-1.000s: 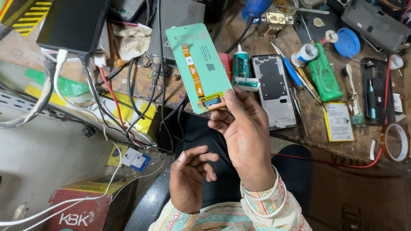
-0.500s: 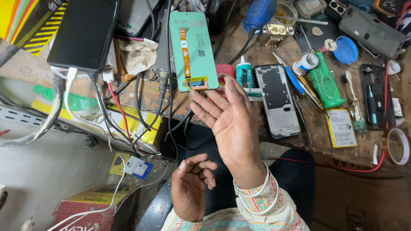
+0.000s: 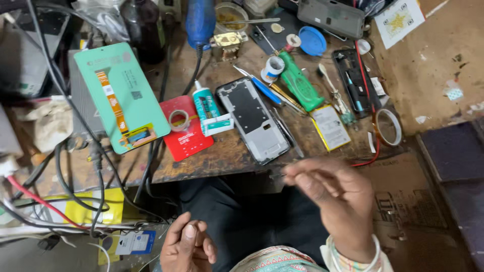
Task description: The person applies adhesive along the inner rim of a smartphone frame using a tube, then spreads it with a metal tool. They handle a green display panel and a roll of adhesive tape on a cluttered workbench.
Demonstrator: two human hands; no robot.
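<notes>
Head view looks down on a crowded wooden workbench [image 3: 222, 161] that fills the upper half of the frame. At upper left a green phone display panel [image 3: 121, 95] with an orange flex strip lies across a grey box, black cables [image 3: 96, 166] running under it. Right of it sit a red card [image 3: 186, 133] with a small roll of clear tape [image 3: 179, 120] on it, a white glue bottle [image 3: 206, 106], and a grey phone frame [image 3: 254, 121] at centre. Farther right lie a green screwdriver handle [image 3: 300, 85], a flat battery [image 3: 330, 126] and a ring of amber tape [image 3: 387, 127]. The wall at upper right is bare brown.

Right hand [image 3: 333, 194] hovers at lower centre-right, just off the bench edge, fingertips pinched narrowly together; whether they hold anything I cannot tell, as the hand is blurred. The phone frame lies just above it, apart. Left hand [image 3: 187, 247] rests at the bottom edge, loosely curled, holding nothing visible.
</notes>
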